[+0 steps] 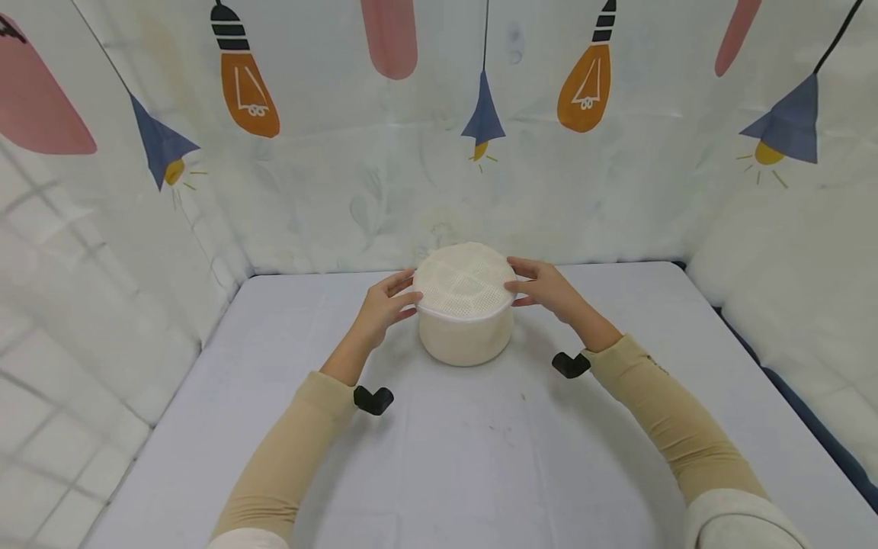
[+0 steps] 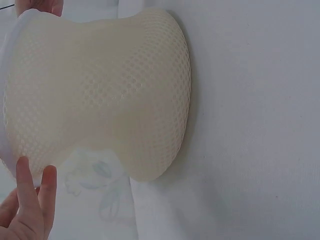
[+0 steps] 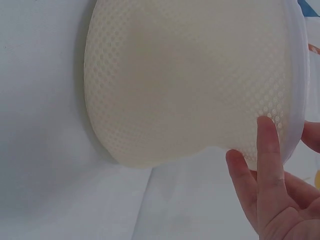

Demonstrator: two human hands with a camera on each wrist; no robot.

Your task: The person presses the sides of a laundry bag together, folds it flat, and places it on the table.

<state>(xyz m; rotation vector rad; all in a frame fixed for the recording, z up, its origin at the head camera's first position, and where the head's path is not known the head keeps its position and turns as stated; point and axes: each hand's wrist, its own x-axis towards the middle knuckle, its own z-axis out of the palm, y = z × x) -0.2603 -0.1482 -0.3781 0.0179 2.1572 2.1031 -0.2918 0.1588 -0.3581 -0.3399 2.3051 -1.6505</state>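
Note:
A cream mesh laundry bag (image 1: 465, 335), round with a white-edged top, stands upright toward the back of the table. My left hand (image 1: 381, 306) holds the upper edge on its left side, thumb over the rim and fingers against the mesh. On the opposite side, my right hand (image 1: 550, 291) grips the same rim between thumb and fingers. The side wall of the mesh bag (image 2: 115, 85) sags inward in the left wrist view. In the right wrist view, fingertips (image 3: 268, 132) press on the mesh just below the white rim (image 3: 298, 75).
A white cloth covers the table (image 1: 466, 457). Behind it hangs a pale curtain (image 1: 315, 198) printed with lamps and bulbs, close to the bag's far side. Black camera mounts (image 1: 373, 400) stick out from both wrists.

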